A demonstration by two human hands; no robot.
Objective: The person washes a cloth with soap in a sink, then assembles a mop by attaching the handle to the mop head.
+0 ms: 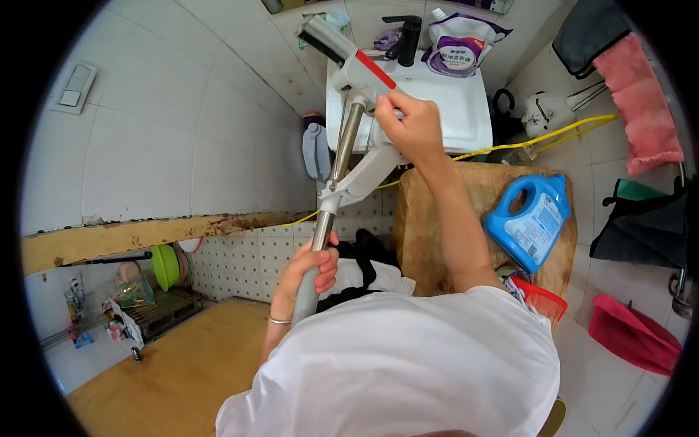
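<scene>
A squeeze mop with a metal pole (348, 146), a white plastic lever (368, 175) and a white-and-grey head with a red strip (375, 69) slants up in front of me. Its head is raised over the left part of the white sink (466, 109). My left hand (313, 269) is wrapped around the lower pole by the grey grip. Higher up, my right hand (411, 124) is closed on a white part beside the mop head; the fingertips are partly hidden.
A black faucet (409, 40) and a detergent pouch (457, 45) are at the sink's back. On a wooden board (437, 240) to the right stands a blue detergent bottle (531, 218). Cloths (641, 102) hang on the right wall. A yellow hose (539, 137) crosses behind. An ochre door (182, 364) is at lower left.
</scene>
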